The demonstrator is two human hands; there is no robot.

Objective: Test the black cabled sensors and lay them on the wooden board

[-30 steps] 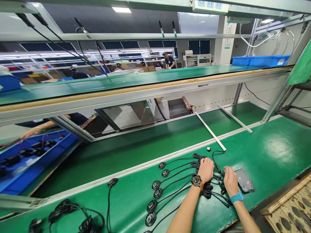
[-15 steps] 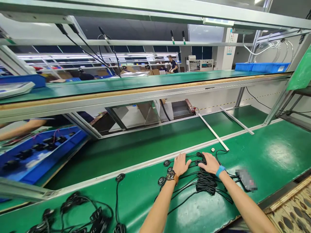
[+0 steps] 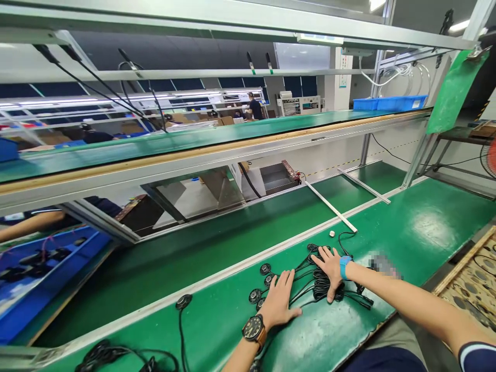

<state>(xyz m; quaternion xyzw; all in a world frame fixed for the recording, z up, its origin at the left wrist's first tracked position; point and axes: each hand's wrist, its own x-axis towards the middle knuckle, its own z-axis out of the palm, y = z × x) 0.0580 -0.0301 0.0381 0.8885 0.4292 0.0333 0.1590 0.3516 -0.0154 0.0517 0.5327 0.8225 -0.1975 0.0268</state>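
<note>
Several black cables lie side by side on the green bench, gathered into a coiled bundle [image 3: 322,290]. My right hand [image 3: 328,266], with a blue band at the wrist, rests on that bundle, fingers spread. Flat over the cable leads is my left hand [image 3: 278,300], wearing a watch [image 3: 253,328]; its fingers are stretched out and its thumb stands apart. At the far ends of the leads, just beyond the left hand, sit small round black parts [image 3: 254,296], some partly covered by it. Black connector ends [image 3: 364,299] stick out right of the bundle.
A single round part [image 3: 183,301] on a cable and a loose cable pile [image 3: 104,354] lie to the left. A white strip [image 3: 331,207] crosses the bench rail. Blue bins stand on the shelf [image 3: 391,103]. A co-worker's arm [image 3: 31,227] is near a blue tray [image 3: 50,274].
My view has swung to the right. The left hand has come back towards me along the leads, away from the right hand. My right hand has spread over the coils.
</note>
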